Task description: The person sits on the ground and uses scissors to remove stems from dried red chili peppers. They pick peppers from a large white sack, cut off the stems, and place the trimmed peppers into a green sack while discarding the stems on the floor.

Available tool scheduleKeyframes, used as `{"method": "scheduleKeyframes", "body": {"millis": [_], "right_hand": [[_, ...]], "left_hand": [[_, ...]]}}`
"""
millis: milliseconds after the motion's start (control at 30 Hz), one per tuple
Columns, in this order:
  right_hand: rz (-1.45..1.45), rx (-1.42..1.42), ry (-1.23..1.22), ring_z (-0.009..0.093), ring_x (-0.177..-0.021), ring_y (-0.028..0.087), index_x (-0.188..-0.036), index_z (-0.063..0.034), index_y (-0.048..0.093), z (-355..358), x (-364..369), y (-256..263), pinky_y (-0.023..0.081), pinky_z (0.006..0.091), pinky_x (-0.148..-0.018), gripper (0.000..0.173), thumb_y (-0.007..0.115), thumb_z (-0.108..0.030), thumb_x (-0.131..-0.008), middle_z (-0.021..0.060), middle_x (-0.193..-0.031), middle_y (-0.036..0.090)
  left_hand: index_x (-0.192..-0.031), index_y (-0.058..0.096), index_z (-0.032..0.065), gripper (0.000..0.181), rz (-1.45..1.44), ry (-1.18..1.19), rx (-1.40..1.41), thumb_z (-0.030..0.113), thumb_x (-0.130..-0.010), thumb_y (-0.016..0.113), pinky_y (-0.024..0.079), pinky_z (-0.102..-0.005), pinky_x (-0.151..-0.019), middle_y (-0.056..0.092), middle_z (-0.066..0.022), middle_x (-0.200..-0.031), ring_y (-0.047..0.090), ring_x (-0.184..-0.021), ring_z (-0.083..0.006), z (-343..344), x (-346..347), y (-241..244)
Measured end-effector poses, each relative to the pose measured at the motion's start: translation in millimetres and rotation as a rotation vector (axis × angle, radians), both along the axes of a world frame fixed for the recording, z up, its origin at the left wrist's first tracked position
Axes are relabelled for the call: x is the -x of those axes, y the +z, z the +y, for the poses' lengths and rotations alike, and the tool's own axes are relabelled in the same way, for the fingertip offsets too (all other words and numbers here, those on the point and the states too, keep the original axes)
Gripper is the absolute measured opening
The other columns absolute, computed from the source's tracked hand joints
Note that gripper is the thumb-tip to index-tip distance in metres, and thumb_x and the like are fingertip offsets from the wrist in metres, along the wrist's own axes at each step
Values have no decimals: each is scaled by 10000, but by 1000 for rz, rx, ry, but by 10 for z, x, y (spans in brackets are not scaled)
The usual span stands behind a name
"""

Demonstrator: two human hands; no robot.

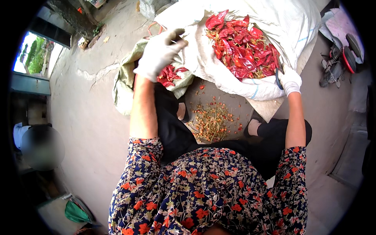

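My left hand (161, 51), in a white knitted glove, is raised over a pale green woven sack (126, 88) with red chilies (169, 77) inside. Its fingers are apart, slightly blurred, and nothing shows between them. My gloved right hand (289, 80) is closed on the dark handle of scissors (278, 78) at the right edge of a large white woven sack (293, 26). The blades are hidden. Dried red chilies (241, 50) fill the opening of that sack, whose edge is rolled down.
Cut chili stems (213, 119) lie heaped on the concrete floor between my feet. A tricycle-like object (335, 67) stands at the right. A tree trunk (70, 17) rises at the upper left; a person (22, 135) is at the far left, beside a dark opening.
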State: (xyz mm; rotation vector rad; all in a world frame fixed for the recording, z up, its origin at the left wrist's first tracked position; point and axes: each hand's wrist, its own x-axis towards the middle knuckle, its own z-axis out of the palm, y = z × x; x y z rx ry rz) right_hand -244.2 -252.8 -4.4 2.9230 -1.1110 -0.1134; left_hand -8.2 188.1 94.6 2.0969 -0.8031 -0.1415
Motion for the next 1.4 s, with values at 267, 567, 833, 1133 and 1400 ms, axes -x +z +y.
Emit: {"method": "scheduleKeyframes", "body": {"millis": [267,567,833,1133,1400], "right_hand": [[12,124,67,440,-1073,723,-1342,-103,659,616,-172,400,558,535,-947,378,577,-307,-1034,242,-1151,749],[-362,-866,651,294,-991,779,-1272,-39,724,2770,-392,-395,604,371,-897,315,657,-209,-1015,193,-1115,778],[-63,-672,785,328,-942,751,-1326,-100,678,2928,-452,-991,594,470,-797,365,638,-253,-996,135,-1080,769],[130,-611,803,355,-917,741,-1301,-98,687,3021,-469,-997,582,492,-800,356,636,-283,-1001,149,-1021,759],[254,-553,809,355,-965,732,-1313,-100,667,3043,-477,-884,541,516,-841,385,630,-302,-988,136,-1029,748]], "left_hand": [[-1204,763,33,231,380,424,203,120,-993,726,549,-258,-703,763,-16,-937,633,-743,-65,1276,-470,-1732],[-1054,761,189,246,-303,-13,-672,217,-812,791,591,-462,-799,699,-92,-1019,731,-966,-305,657,-569,-2983],[-1023,759,99,129,-17,268,-28,209,-961,737,574,-399,-781,732,-79,-931,725,-892,-248,899,-820,-3110],[-1139,701,8,209,583,-98,326,139,-979,727,578,-340,-812,729,-42,-961,694,-859,-176,1248,-828,-2305],[-1043,734,43,347,-376,-167,-527,326,-849,783,555,-449,-851,729,-106,-1003,717,-897,-322,281,-911,-2760]]}}
